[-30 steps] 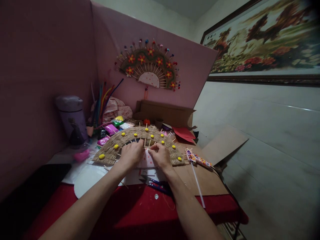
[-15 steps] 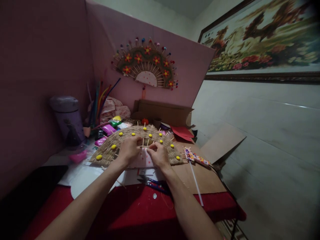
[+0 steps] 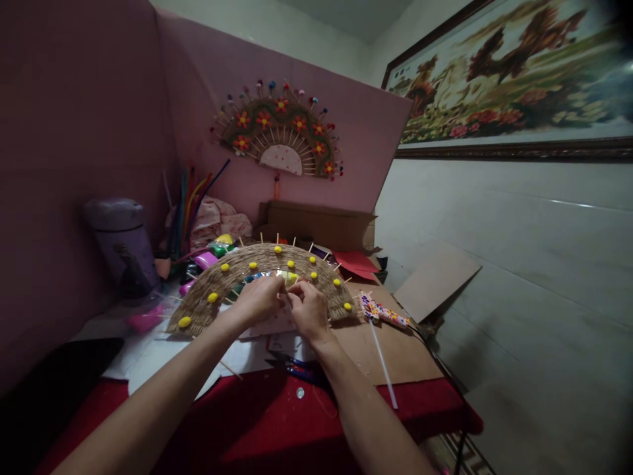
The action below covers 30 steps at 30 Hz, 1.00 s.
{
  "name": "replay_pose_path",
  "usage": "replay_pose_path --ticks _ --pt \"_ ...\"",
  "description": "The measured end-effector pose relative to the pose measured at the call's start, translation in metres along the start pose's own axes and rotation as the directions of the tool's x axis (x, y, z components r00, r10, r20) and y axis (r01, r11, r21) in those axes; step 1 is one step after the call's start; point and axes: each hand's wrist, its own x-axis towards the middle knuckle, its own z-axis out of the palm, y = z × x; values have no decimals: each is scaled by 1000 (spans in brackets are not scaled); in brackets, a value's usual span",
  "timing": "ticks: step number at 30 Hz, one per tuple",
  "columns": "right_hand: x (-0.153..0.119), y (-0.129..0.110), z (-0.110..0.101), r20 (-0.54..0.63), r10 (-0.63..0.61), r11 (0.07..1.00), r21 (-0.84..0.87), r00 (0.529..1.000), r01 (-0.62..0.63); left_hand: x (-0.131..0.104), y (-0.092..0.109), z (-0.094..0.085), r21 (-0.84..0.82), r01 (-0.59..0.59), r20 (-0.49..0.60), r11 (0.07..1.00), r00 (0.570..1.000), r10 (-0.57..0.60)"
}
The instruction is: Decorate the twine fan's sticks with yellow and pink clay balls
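A half-round fan point(image 3: 257, 254) of brown twine woven over thin wooden sticks leans up on the table, dotted with yellow oval pieces. At its centre sits a white half-round piece with pink dots point(image 3: 270, 325), partly covered by my fingers. My left hand point(image 3: 262, 297) is closed, its thumb and fingertips pinching at the inner sticks. Close against it, my right hand point(image 3: 307, 307) pinches at the same spot. Anything small between the fingertips is hidden. Blue-handled scissors point(image 3: 302, 373) lie below my right wrist.
A finished flowered fan point(image 3: 281, 128) hangs on the pink board. A purple tumbler point(image 3: 121, 247) and pipe cleaners point(image 3: 190, 204) stand at left. A glue gun point(image 3: 380, 310) with a glue stick lies on cardboard point(image 3: 410, 356) at right. Colourful clay packets point(image 3: 205, 259) lie behind the fan.
The fan is tipped more upright, with its outer stick ends showing and coloured packets visible through its gaps. My hands have drawn closer together at its centre. The view has shifted slightly.
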Motion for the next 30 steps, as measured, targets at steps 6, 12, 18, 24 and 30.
replay_pose_path --ticks 6,12,18,24,30 --pt "-10 -14 -3 -92 -116 974 -206 989 95 10 5 -41 47 26 -165 999 986 -18" --pt "-9 -15 -3 77 -9 936 -350 997 35 2 7 -43 31 106 -143 994 985 -100" --pt "-10 -13 -3 146 -10 930 -363 989 63 -27 17 0 150 92 -52 984 995 -86" --pt "-7 -7 -1 194 -41 935 -338 980 107 -24 9 9 103 61 27 993 998 -64" --pt "-7 -7 0 121 -71 950 -296 990 104 -17 4 -4 82 53 84 995 995 -60"
